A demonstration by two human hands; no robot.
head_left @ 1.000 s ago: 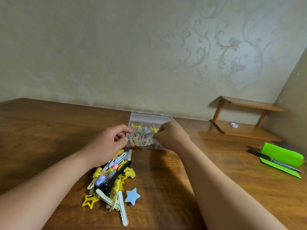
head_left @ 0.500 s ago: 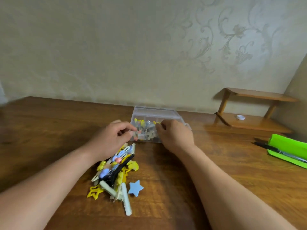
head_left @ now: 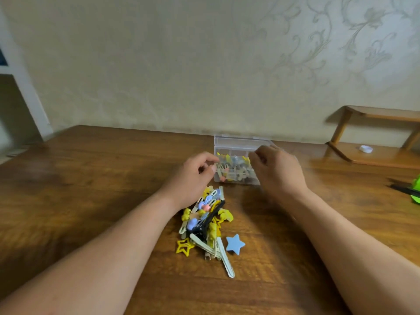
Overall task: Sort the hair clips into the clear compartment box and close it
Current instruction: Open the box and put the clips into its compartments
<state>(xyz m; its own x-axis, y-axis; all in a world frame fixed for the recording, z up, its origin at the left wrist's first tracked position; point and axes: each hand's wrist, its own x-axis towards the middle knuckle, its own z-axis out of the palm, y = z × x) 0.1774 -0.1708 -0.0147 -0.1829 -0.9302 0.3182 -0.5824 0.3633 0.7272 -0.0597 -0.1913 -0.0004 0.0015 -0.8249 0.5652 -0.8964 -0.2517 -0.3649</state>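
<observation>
The clear compartment box (head_left: 236, 142) stands open at the middle back of the wooden table, with several yellow, cream and grey clips in its front compartments. My left hand (head_left: 193, 178) is at the box's left front corner, thumb and forefinger pinching its left wall. My right hand (head_left: 279, 171) curls over the box's right end and hides it; what its fingertips hold is hidden. A pile of hair clips (head_left: 204, 221) lies in front of the box under my left wrist: yellow, cream, blue and black ones, a yellow star outline (head_left: 184, 246) and a blue star (head_left: 236, 244).
A low wooden shelf (head_left: 377, 155) with a white cap (head_left: 366, 148) stands at the back right against the wall. A green case (head_left: 417, 189) with a black pen lies at the right edge. The table's left corner is near a doorway.
The view has swung left and moved closer. Both hands stay at the box, the right one a little further over its right end. The pile has not moved.
</observation>
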